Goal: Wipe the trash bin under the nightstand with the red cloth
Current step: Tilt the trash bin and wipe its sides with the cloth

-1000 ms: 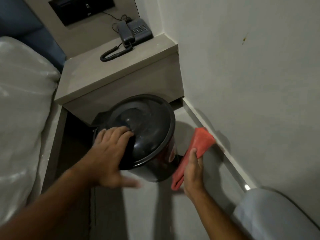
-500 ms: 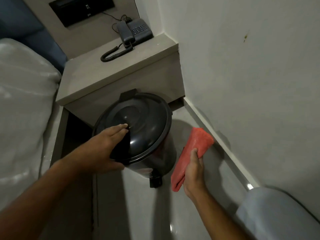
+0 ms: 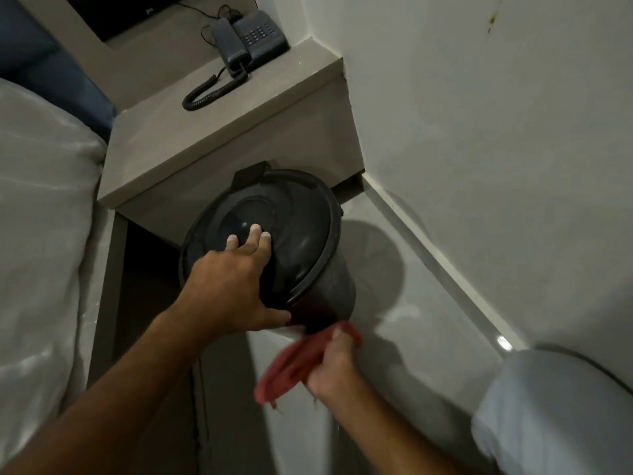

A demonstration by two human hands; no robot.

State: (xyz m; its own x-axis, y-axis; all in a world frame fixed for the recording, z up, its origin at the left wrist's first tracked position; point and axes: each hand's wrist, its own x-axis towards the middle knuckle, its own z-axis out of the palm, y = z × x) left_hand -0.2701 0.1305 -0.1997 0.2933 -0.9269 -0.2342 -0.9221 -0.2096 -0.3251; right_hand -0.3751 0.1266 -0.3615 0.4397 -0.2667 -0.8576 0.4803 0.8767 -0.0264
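Note:
A round black trash bin (image 3: pixel 308 234) with a domed lid stands on the floor in front of the grey nightstand (image 3: pixel 219 132), tilted toward me. My left hand (image 3: pixel 233 286) lies on the lid's near edge, fingers spread over the top and thumb under the rim, holding the bin. My right hand (image 3: pixel 334 365) grips the bunched red cloth (image 3: pixel 291 368) and presses it against the lower front of the bin's side. The cloth is blurred with motion.
A dark corded phone (image 3: pixel 250 39) sits on the nightstand top. White bedding (image 3: pixel 41 234) fills the left side. The white wall (image 3: pixel 496 132) and its baseboard run close on the right. A pale rounded object (image 3: pixel 555 413) is at the bottom right.
My right hand has swung the red cloth from beside the wall to the bin's lower front. My left hand has slid further over the lid, and the bin has shifted slightly.

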